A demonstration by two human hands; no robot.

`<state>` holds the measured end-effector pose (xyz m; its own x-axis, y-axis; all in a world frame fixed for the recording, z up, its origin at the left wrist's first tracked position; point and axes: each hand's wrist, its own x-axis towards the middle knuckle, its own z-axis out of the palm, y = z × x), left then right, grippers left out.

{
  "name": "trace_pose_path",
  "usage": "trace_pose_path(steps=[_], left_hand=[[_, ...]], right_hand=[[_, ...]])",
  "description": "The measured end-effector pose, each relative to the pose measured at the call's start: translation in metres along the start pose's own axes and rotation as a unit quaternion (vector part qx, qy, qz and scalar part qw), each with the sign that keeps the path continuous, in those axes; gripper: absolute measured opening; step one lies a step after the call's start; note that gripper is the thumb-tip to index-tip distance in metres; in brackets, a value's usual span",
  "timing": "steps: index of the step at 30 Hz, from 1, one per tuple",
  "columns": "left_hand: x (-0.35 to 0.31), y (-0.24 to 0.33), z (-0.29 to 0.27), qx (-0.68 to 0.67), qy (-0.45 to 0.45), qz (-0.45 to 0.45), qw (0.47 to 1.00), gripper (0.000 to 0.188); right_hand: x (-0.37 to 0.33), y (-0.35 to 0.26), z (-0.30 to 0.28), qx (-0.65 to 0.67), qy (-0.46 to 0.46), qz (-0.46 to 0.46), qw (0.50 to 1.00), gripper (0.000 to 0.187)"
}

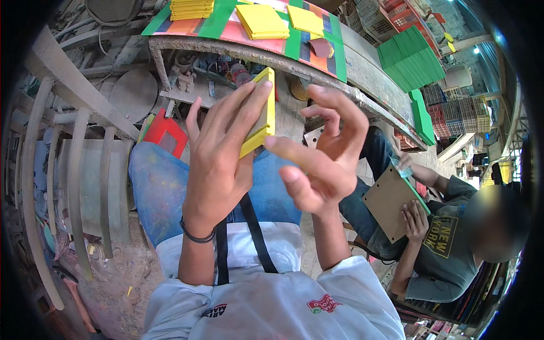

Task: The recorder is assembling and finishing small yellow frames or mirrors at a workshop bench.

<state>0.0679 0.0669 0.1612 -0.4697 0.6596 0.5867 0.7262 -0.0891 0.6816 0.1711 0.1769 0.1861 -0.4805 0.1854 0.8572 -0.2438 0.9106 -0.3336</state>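
Observation:
My left hand (218, 139) is wrapped around a small yellow-edged panel (270, 105), tilted up on edge above my lap. Its grey-brown face shows in part between my fingers; the rest is hidden behind the hand. To the right, my right hand (334, 161) has its fingers apart and curved, with nothing seen in them. Its index fingertip is at the panel's lower corner; I cannot tell whether it touches. Yellow panels (262, 22) lie in stacks on the bench beyond, beside a piece of brownish sandpaper (322, 48).
The bench (362, 48) carries a green-striped cover and green panels (411, 59). A red frame (166, 135) stands left of my knee. At right, a seated person (447, 238) holds a brown board (391, 207). Wooden rails (79, 170) line the left; a hammer (76, 297) lies below.

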Motion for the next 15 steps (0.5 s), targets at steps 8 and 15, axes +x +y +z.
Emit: trace_pose_path(steps=[8, 15], left_hand=[[-0.0036, -0.006, 0.0028, -0.004, -0.005, -0.012, 1.0, 0.068], [-0.0033, -0.0049, 0.0031, 0.009, -0.012, -0.01, 1.0, 0.071]], right_hand=[[-0.0017, 0.0044, 0.002, -0.017, -0.004, 0.009, 1.0, 0.024], [-0.0045, 0.0023, 0.0035, 0.004, -0.025, 0.016, 1.0, 0.025]])
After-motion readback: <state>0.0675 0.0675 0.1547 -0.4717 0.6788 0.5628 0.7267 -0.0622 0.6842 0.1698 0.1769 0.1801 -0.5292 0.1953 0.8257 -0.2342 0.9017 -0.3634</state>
